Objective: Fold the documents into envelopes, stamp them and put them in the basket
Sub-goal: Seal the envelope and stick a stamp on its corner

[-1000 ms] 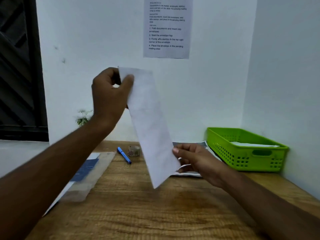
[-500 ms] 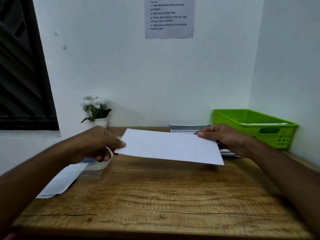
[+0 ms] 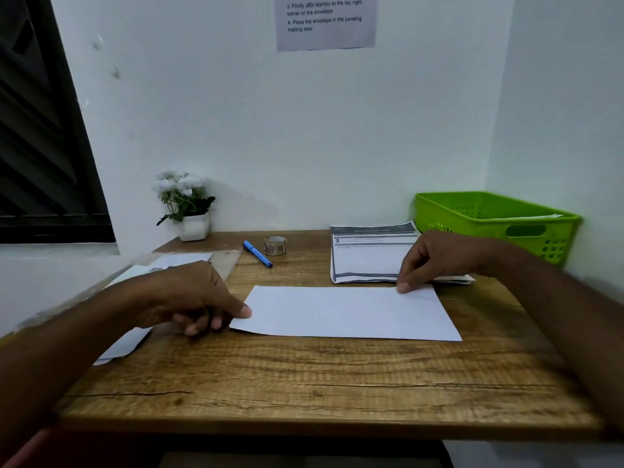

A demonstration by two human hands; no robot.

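A white folded document point(image 3: 347, 314) lies flat across the middle of the wooden desk point(image 3: 304, 376). My left hand point(image 3: 192, 298) pinches its left corner between thumb and curled fingers. My right hand point(image 3: 435, 258) touches its far right edge with a fingertip, the other fingers curled above the paper. A stack of printed documents point(image 3: 364, 255) sits just behind it. The green basket point(image 3: 489, 217) stands at the back right with white paper inside. A roll of stamps point(image 3: 275, 245) and envelopes in a clear sleeve point(image 3: 175, 261) lie at the left rear.
A blue pen point(image 3: 257, 253) lies beside the stamp roll. A small white pot of flowers point(image 3: 189, 204) stands at the back left against the wall. An instruction sheet point(image 3: 326, 21) hangs on the wall. Walls close the desk at the back and right.
The paper came down from upright in the air to flat on the desk. Both hands lowered with it, and the view tilted downward.
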